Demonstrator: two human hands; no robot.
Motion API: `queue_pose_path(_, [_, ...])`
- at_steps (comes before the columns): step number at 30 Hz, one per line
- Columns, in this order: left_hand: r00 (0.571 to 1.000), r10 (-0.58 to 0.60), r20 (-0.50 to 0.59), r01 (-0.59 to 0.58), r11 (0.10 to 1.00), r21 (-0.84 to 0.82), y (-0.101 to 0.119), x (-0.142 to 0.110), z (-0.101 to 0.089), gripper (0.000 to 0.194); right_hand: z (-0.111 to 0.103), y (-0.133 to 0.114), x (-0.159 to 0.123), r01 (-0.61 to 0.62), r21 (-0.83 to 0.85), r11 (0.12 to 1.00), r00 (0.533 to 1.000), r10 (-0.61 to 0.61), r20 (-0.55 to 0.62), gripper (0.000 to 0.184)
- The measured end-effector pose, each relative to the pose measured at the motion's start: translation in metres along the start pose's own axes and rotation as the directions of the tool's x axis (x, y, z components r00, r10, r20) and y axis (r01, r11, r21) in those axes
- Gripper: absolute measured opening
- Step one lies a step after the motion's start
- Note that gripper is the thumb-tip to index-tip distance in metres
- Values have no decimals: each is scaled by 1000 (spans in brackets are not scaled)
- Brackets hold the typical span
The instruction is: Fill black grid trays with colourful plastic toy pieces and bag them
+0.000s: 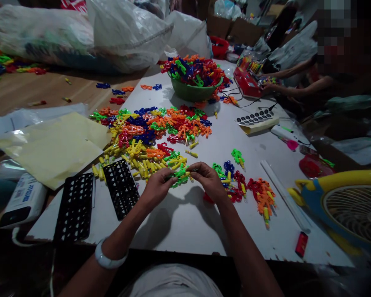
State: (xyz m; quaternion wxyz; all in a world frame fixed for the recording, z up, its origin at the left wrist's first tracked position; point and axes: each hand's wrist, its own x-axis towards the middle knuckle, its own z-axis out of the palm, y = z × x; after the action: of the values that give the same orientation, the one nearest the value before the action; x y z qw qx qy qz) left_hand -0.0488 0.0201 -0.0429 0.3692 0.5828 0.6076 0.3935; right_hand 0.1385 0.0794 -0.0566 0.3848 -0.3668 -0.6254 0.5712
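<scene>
Beside bare table (185, 222), both hands (185, 181) pinch green pieces (179, 175).

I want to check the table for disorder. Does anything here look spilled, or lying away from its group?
Yes. A few coloured plastic pieces lie scattered at the table's far left edge and on the brown surface, apart from the big pile. More pieces have spilled around the overfull green bowl. Both hands, left hand and right hand, hold a green piece.
</scene>
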Motion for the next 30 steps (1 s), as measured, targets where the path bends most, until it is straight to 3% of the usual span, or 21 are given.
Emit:
queue_pose_path(3, [993, 19, 120, -25, 998, 50, 5, -4, 7, 19, -20, -1, -12, -98, 35, 995, 995, 97, 34, 19])
queue_pose_path(6, [965, 140, 221, -170, 978, 122, 4, 5, -2, 28, -57, -8, -34, -170, -17, 985, 985, 170, -29, 32])
queue_pose_path(8, [971, 180, 158, -222, 927, 303, -3, 22, -15, 32, -81, -13, -45, -190, -191, 963, 975, 163, -150, 39])
queue_pose_path(10, [984, 176, 39, -166, 804, 571, -15, 43, -27, 31, -94, -12, -47, -144, -469, 872, 963, 15, -268, 38])
queue_pose_path(11, [987, 161, 3, -120, 724, 679, -21, 54, -31, 30, -94, -10, -45, -100, -595, 798, 957, -86, -276, 35])
queue_pose_path(13, [992, 123, -2, -73, 597, 799, -30, 73, -35, 26, -81, -1, -31, 12, -749, 662, 959, -220, -178, 30])
queue_pose_path(16, [994, 101, 30, -80, 542, 837, -34, 90, -33, 20, -45, 14, 6, 106, -823, 558, 978, -208, -16, 33])
queue_pose_path(18, [993, 121, 0, -67, 552, 831, -32, 92, -32, 23, -25, 22, 35, 27, -889, 457, 987, -151, -47, 31])
queue_pose_path(21, [971, 144, -191, 31, 718, 696, -29, 86, -36, 26, -13, 29, 68, -111, -938, 328, 987, -74, -142, 21])
queue_pose_path(23, [954, 35, -297, 100, 899, 426, -27, 76, -40, 27, -13, 30, 73, -121, -941, 317, 988, -55, -146, 13])
queue_pose_path(24, [955, -55, -290, 129, 961, 243, -27, 70, -40, 28, -15, 30, 71, -101, -937, 334, 990, -63, -130, 10])
queue_pose_path(25, [957, -143, -252, 160, 986, 47, -27, 63, -40, 30, -17, 28, 66, -73, -931, 358, 991, -79, -108, 8])
queue_pose_path(27, [953, -255, -161, 202, 937, -285, -28, 49, -34, 32, -20, 20, 48, 5, -903, 429, 991, -126, -54, 6])
queue_pose_path(30, [944, -302, -133, 202, 848, -490, -25, 30, -15, 33, -17, 4, 18, 127, -837, 532, 987, -154, 51, 7])
